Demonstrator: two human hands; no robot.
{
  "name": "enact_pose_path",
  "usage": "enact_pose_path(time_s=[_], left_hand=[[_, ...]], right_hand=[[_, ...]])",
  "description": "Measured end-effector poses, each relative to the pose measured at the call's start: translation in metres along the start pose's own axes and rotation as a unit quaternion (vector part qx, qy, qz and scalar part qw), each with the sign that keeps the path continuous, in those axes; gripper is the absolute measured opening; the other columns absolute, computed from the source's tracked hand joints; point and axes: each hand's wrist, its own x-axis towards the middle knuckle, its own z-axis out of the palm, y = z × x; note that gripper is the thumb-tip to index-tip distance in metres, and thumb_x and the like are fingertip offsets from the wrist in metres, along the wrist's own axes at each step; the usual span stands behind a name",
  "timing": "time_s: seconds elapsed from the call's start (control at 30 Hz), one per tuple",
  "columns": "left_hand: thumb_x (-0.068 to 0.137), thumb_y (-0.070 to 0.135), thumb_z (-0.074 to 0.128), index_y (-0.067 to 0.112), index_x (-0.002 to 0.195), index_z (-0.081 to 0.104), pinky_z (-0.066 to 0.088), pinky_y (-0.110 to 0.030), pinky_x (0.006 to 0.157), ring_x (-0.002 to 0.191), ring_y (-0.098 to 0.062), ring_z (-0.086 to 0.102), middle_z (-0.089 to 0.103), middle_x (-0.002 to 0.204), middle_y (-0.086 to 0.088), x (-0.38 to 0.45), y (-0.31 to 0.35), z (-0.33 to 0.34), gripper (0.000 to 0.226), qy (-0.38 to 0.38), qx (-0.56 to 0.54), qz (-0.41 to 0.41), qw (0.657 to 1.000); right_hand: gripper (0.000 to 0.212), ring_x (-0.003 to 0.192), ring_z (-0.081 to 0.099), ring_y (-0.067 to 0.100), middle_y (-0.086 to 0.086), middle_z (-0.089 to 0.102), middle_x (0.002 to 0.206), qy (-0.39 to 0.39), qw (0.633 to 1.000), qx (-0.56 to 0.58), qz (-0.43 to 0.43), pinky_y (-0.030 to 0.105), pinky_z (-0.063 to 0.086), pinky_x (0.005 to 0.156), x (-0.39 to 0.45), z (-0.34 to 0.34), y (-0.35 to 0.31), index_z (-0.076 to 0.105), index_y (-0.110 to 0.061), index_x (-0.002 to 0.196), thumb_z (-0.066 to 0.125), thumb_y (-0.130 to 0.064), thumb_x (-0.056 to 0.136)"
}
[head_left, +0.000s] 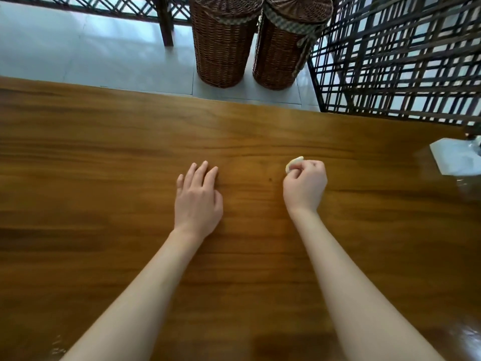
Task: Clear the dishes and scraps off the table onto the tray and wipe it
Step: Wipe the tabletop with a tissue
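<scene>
With the right hand [304, 187] pinching a pale scrap [294, 164] above the desk [104, 157] and the left hand [197, 199] resting flat beside it, fingers straight, the pinch should probably hold firm until the scrap reaches the tray, which is out of view.

No text, labels, brands or nos. readable anywhere; the pale sheet [456, 158] well off to the right of the right hand's [305, 187] pinch shows no legible print.

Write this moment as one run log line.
left hand: open, flat on table | right hand: pinches pale scrap | tray: unseen
</scene>
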Motion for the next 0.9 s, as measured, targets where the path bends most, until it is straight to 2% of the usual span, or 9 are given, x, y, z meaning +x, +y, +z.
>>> enact_pose_path(time_s=[0.13, 0.23, 0.3, 0.43, 0.53, 0.6, 0.7, 0.8, 0.9], left_hand=[[0.09, 0.022, 0.046, 0.015, 0.137, 0.044, 0.013, -0.039, 0.112, 0.139, -0.027, 0.028, 0.04, 0.145, -0.009, -0.001, 0.0, 0.006, 0.048, 0.013, 0.005, -0.005, 1.0], [0.091, 0.023, 0.045, 0.016, 0.137, 0.044, 0.013, -0.039, 0.113, 0.139, -0.026, 0.027, 0.04, 0.145, -0.008, -0.001, 0.002, 0.005, 0.047, 0.017, 0.01, -0.008, 1.0], [0.091, 0.023, 0.045, 0.016, 0.137, 0.044, 0.015, -0.04, 0.113, 0.139, -0.025, 0.027, 0.04, 0.145, -0.008, 0.0, 0.003, 0.005, 0.047, 0.016, 0.009, -0.01, 1.0], [0.091, 0.022, 0.045, 0.017, 0.137, 0.045, 0.015, -0.04, 0.112, 0.138, -0.025, 0.028, 0.041, 0.145, -0.008, 0.001, 0.004, 0.005, 0.047, 0.018, 0.009, -0.018, 1.0], [0.091, 0.021, 0.045, 0.016, 0.137, 0.045, 0.014, -0.04, 0.113, 0.139, -0.025, 0.026, 0.04, 0.146, -0.008, 0.0, 0.005, 0.004, 0.047, 0.012, -0.001, -0.016, 1.0], [0.091, 0.02, 0.046, 0.016, 0.137, 0.045, 0.015, -0.041, 0.113, 0.139, -0.026, 0.026, 0.04, 0.146, -0.008, -0.001, 0.005, 0.003, 0.047, 0.014, -0.003, -0.014, 1.0], [0.09, 0.018, 0.047, 0.014, 0.136, 0.046, 0.017, -0.043, 0.113, 0.138, -0.027, 0.028, 0.041, 0.144, -0.01, 0.0, 0.006, 0.004, 0.046, 0.018, -0.012, -0.012, 1.0], [0.09, 0.017, 0.047, 0.014, 0.136, 0.047, 0.018, -0.044, 0.113, 0.138, -0.028, 0.028, 0.042, 0.144, -0.01, 0.0, 0.004, 0.004, 0.046, 0.022, -0.012, -0.014, 1.0], [0.09, 0.017, 0.047, 0.014, 0.136, 0.046, 0.018, -0.044, 0.113, 0.138, -0.028, 0.028, 0.041, 0.144, -0.01, -0.001, 0.005, 0.004, 0.047, 0.017, -0.01, -0.013, 1.0]], right_hand=[[0.019, 0.097, 0.052, 0.021, 0.006, 0.061, 0.102, -0.01, 0.997, -0.069, -0.028, 0.025, 0.045, 0.071, 0.011, 0.014, 0.003, 0.071, -0.012, 0.09, 0.052, -0.014, 0.09], [0.021, 0.099, 0.05, 0.023, 0.007, 0.063, 0.103, 0.01, 0.997, -0.065, 0.029, 0.025, 0.04, 0.069, 0.003, 0.023, 0.002, 0.071, -0.014, 0.094, 0.053, -0.004, 0.088], [0.022, 0.097, 0.052, 0.021, 0.006, 0.064, 0.099, 0.011, 0.998, -0.05, 0.023, 0.023, 0.039, 0.069, -0.004, 0.026, -0.003, 0.07, -0.012, 0.092, 0.053, 0.0, 0.087], [0.024, 0.077, 0.053, 0.017, 0.003, 0.063, 0.075, -0.104, 0.98, -0.034, -0.168, 0.025, 0.043, 0.063, -0.037, 0.022, -0.013, 0.066, -0.012, 0.081, 0.052, 0.008, 0.082], [0.022, 0.072, 0.056, 0.023, 0.008, 0.063, 0.072, -0.165, 0.953, -0.068, -0.246, 0.032, 0.046, 0.062, -0.033, -0.004, 0.012, 0.069, -0.008, 0.079, 0.058, 0.011, 0.074], [0.023, 0.076, 0.058, 0.032, 0.015, 0.065, 0.078, -0.134, 0.967, -0.112, -0.188, 0.036, 0.046, 0.068, 0.002, -0.018, 0.029, 0.071, -0.005, 0.082, 0.056, 0.01, 0.073], [0.032, 0.091, 0.059, 0.03, 0.015, 0.068, 0.095, -0.078, 0.983, -0.142, -0.082, 0.036, 0.048, 0.081, 0.05, -0.005, 0.026, 0.071, -0.007, 0.098, 0.048, 0.006, 0.08], [0.029, 0.082, 0.056, 0.032, 0.015, 0.065, 0.084, -0.125, 0.969, -0.128, -0.17, 0.033, 0.042, 0.067, 0.004, 0.014, -0.006, 0.071, -0.003, 0.088, 0.049, 0.011, 0.074], [0.023, 0.069, 0.055, 0.028, 0.01, 0.064, 0.07, -0.174, 0.942, -0.08, -0.276, 0.029, 0.04, 0.058, -0.04, -0.008, 0.017, 0.07, -0.004, 0.076, 0.059, 0.015, 0.068]])
